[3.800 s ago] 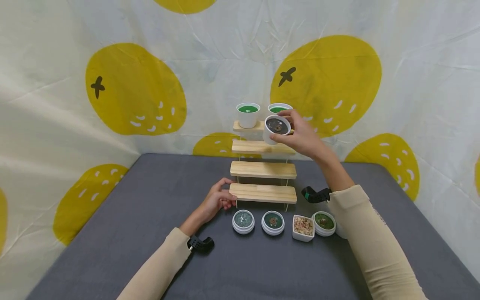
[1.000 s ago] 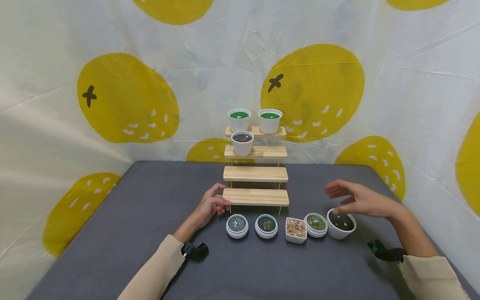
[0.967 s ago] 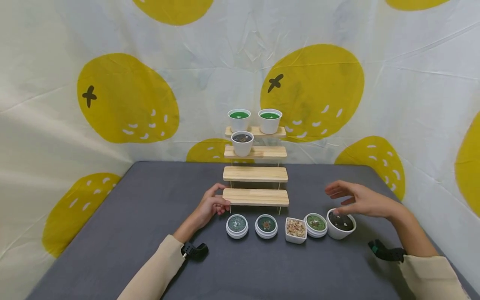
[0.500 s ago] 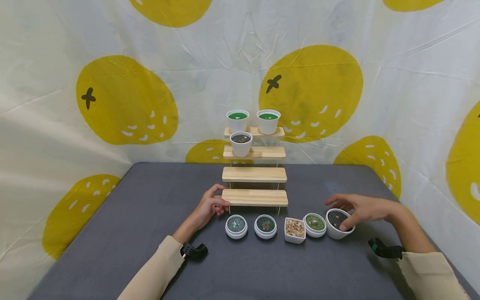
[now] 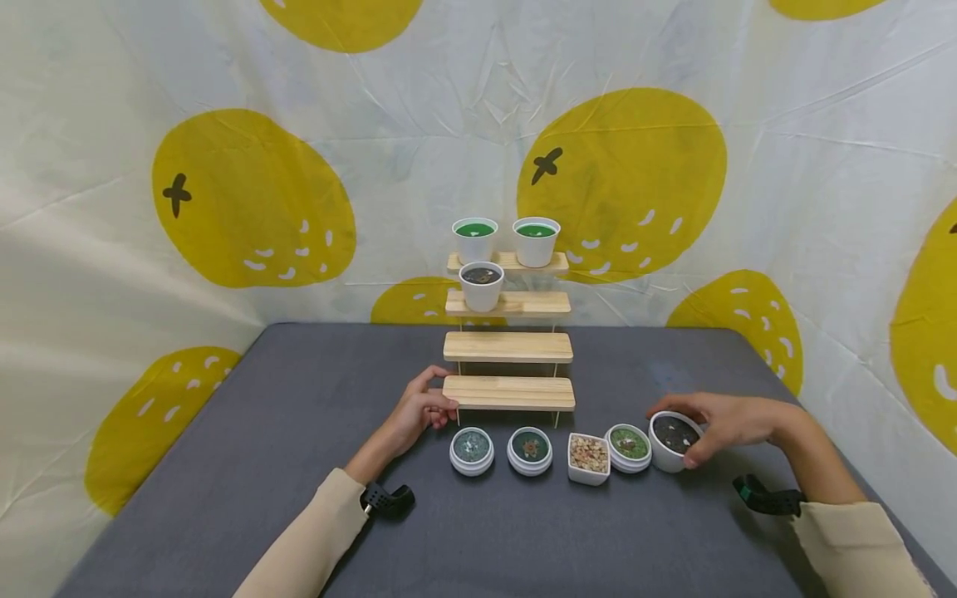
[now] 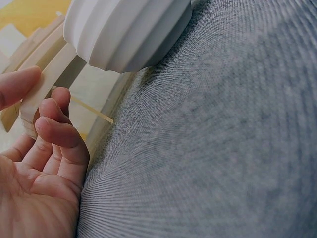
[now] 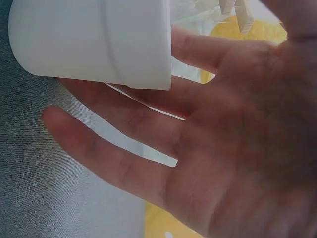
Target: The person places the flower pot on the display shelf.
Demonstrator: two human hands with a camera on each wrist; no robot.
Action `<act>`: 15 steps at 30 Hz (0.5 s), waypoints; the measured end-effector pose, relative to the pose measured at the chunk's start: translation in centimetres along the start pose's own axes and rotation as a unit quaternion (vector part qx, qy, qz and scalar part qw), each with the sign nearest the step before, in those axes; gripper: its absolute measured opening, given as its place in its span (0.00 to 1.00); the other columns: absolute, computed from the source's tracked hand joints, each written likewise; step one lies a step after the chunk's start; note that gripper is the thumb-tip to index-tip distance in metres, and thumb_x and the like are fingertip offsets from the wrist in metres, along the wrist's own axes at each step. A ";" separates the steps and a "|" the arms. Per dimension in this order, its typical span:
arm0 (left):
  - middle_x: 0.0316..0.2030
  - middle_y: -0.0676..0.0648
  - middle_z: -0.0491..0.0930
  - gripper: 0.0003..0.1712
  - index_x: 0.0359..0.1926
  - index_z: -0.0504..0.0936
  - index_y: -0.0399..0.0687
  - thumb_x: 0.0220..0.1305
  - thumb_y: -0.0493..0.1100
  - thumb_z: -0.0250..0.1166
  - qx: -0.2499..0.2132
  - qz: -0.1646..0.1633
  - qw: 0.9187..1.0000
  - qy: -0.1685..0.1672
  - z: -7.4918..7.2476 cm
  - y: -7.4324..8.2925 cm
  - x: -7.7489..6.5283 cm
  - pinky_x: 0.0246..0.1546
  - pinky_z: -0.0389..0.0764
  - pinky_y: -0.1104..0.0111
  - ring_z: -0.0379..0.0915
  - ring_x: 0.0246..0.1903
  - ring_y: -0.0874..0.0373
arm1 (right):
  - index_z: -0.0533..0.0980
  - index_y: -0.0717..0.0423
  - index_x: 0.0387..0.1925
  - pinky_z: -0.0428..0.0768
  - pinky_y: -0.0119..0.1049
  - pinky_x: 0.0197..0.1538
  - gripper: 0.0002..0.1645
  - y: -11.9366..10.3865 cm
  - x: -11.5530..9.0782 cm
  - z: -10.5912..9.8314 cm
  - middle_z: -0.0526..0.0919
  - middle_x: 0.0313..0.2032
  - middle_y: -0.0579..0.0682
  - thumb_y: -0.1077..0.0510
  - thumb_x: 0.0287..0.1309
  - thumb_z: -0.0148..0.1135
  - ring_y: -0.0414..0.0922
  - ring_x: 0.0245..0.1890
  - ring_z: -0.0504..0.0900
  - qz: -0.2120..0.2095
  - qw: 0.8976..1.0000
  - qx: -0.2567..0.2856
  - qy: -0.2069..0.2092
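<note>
White cup [image 5: 669,442], its right side hidden, is clasped by right fingers [image 7: 133,119]; left fingers [image 6: 62,133] pinch the wooden stand [image 5: 508,392].

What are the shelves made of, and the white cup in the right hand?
The shelves look like smooth, pale wood, with visible grain. The white cup in the right hand seems smooth plastic or ceramic; its even surface fits both.

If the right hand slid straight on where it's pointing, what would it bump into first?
The right hand holds a white cup; pushed straight on, that cup would probably bump the green-topped pot first, though any gap is hard to judge.
</note>
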State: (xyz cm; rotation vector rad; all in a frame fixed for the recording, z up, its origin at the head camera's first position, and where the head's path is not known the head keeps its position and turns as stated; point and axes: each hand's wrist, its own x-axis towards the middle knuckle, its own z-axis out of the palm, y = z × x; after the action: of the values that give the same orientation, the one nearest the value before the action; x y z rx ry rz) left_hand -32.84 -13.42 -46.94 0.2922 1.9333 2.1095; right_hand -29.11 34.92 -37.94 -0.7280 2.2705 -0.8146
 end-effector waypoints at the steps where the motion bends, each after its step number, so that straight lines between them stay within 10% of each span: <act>1: 0.21 0.49 0.82 0.29 0.60 0.65 0.44 0.58 0.33 0.64 -0.001 0.001 1.000 0.000 0.0 0.0 0.0 0.19 0.71 0.72 0.70 0.17 0.61 | 0.68 0.60 0.69 0.72 0.52 0.60 0.42 0.1 0.0 0.0 0.71 0.69 0.64 0.57 0.55 0.74 0.58 0.67 0.68 -0.001 1.000 0.004 0.003; 7: 0.20 0.49 0.82 0.29 0.60 0.65 0.44 0.58 0.33 0.64 -0.001 0.002 1.000 -0.001 0.1 0.1 0.0 0.20 0.71 0.71 0.70 0.17 0.61 | 0.70 0.60 0.67 0.73 0.29 0.54 0.39 0.7 -0.1 -0.1 0.75 0.65 0.60 0.57 0.56 0.74 0.33 0.57 0.72 -0.018 0.999 0.019 0.027; 15: 0.21 0.49 0.81 0.28 0.60 0.66 0.44 0.59 0.33 0.63 0.004 0.001 1.000 0.002 0.0 -0.1 0.0 0.20 0.71 0.71 0.70 0.17 0.61 | 0.69 0.61 0.70 0.73 0.27 0.55 0.42 0.8 0.0 0.1 0.73 0.69 0.64 0.54 0.57 0.74 0.45 0.65 0.71 -0.013 0.999 0.009 0.042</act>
State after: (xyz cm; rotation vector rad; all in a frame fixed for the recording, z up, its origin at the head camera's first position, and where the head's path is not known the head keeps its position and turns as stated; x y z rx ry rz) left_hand -32.79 -13.39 -47.08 0.2924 1.9439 2.1061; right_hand -29.29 35.41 -38.50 -0.7301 2.3286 -0.8923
